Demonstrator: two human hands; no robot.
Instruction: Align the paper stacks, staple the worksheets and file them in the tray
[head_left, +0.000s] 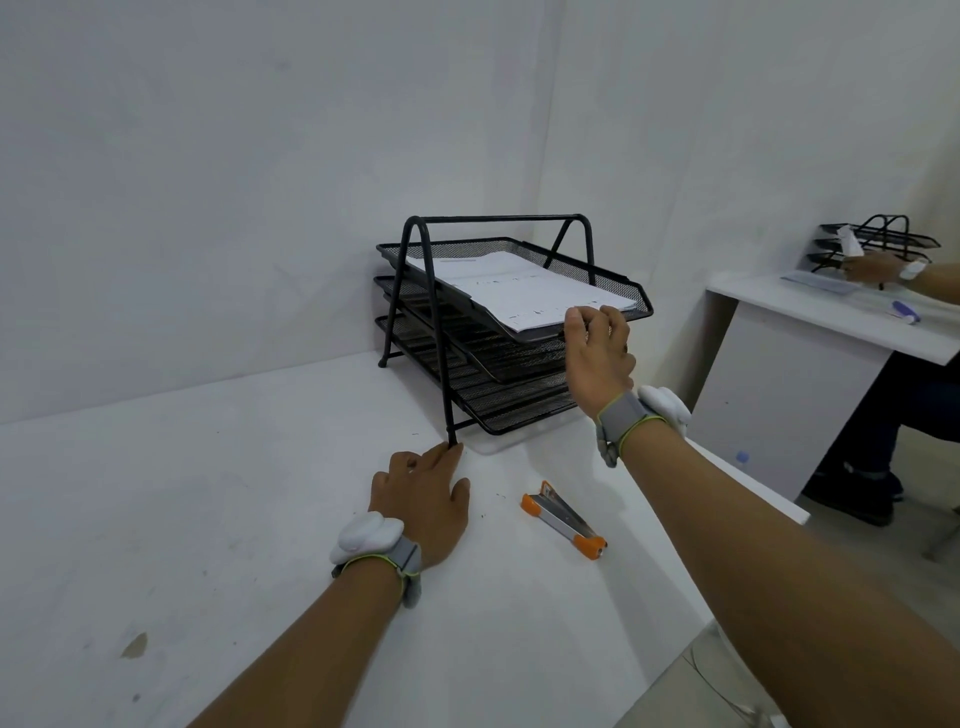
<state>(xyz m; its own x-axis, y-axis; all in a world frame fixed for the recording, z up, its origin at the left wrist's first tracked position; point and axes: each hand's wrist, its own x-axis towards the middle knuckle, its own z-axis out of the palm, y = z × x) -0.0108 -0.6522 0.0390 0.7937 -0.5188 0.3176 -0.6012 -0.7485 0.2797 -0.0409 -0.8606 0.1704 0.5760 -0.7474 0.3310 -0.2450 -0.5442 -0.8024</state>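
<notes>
The worksheets (524, 296) are seen lying in the top level of the black mesh tray (631, 291), which stands at the back of the white table (208, 493). Their near edge is touched by the fingertips of the right hand (597, 353), fingers bent; whether the paper is pinched cannot be told. The left hand (421, 499) is laid flat on the table, fingers relaxed, beside the tray's front leg. An orange stapler (563, 519) is left lying near it

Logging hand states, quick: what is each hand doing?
Left hand: open, flat on the table.
Right hand: fingers at the papers; grip cannot be told.
</notes>
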